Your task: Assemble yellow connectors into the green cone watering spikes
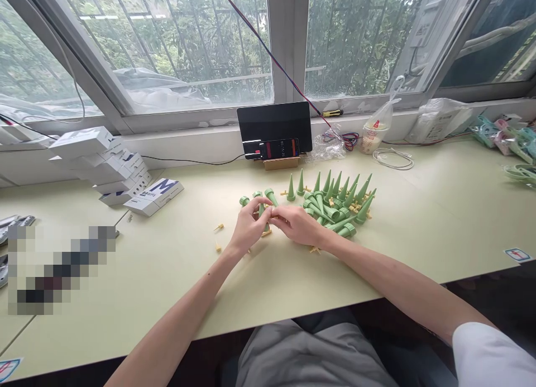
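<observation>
the left hand (250,225) is held narrow over the middle of the desk (167,297), with a green cone (262,210) enclosed by its fingers. the right hand (298,225) is brought up to it, its fingertips drawn closely together near the left fingertips; whether anything is pinched there cannot be told, as the spot is hidden. both forearms are stretched in from the near edge

the pile (330,205) of green cones is placed just beside the right hand, towards the far edge; some cones are stood upright at its back, others are laid on their sides. a few more cones are partly covered by the left hand. yellow bits (363,208) are scattered among the pile, and two loose ones are left on the desk, to the left of the left hand

a tablet (274,122) is propped at the far edge, with a phone (280,148) set upright before it. white boxes (113,166) are stacked towards the far left corner. a bagged cup (374,135) is set by the far edge, right of the tablet, with a coiled white cable (393,159) laid near it
</observation>
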`<state>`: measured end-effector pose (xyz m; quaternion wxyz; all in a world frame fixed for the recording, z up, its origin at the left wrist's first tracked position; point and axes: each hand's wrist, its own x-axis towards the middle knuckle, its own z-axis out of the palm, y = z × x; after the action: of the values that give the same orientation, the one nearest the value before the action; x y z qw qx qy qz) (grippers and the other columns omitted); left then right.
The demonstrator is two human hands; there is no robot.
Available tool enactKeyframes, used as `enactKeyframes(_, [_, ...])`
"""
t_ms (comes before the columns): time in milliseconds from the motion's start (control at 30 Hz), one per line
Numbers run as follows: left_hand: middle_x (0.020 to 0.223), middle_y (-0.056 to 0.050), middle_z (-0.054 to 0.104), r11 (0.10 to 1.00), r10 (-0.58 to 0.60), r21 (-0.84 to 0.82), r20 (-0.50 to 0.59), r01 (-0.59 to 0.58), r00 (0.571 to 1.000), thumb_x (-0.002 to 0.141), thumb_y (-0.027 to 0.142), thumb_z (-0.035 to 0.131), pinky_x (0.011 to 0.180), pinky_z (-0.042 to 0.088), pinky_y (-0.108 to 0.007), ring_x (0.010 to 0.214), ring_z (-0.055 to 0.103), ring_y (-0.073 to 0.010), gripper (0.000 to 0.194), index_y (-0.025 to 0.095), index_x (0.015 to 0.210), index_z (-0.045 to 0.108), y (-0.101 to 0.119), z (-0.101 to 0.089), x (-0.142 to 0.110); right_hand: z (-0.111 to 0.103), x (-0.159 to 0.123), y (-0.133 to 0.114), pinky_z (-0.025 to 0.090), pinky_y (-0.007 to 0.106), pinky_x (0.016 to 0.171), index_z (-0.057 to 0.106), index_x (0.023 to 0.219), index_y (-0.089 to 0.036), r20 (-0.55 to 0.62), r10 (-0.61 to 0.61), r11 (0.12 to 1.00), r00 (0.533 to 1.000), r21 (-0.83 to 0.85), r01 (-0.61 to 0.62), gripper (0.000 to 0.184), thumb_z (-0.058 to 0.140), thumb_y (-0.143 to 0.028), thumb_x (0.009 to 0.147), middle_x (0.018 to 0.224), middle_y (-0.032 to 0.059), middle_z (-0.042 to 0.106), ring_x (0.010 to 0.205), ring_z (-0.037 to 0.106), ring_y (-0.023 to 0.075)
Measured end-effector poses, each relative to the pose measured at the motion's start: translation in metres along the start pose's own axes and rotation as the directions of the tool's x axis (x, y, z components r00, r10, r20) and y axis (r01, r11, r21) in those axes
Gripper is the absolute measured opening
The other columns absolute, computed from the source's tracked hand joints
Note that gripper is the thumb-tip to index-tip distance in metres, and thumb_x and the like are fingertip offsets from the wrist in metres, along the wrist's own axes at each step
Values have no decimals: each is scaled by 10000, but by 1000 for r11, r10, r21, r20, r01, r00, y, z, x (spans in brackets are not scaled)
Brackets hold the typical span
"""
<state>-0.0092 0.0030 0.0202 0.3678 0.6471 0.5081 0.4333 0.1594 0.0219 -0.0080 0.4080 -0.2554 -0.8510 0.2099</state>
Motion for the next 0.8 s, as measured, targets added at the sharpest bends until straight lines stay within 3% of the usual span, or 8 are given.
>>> enactKeyframes(367, [602,52,408,1000,-5,7,-16,5,1000,856,395,611,458,387,-213,523,531,-114,206,223,968,631,-1,0,1,-1,-2,-2,414,234,588,621,1000,-149,-27,55,997,998,58,-53,101,558,-210,951,710,-12,581,571,493,112])
enactKeyframes(800, [604,51,407,1000,-9,1,-26,9,1000,851,394,612,462,384,-213,529,533,-118,201,227,960,637,-2,0,0,1,-2,1,466,263,685,635,955,-163,-3,27,998,1000,54,-27,145,496,-193,986,842,39,675,717,604,148])
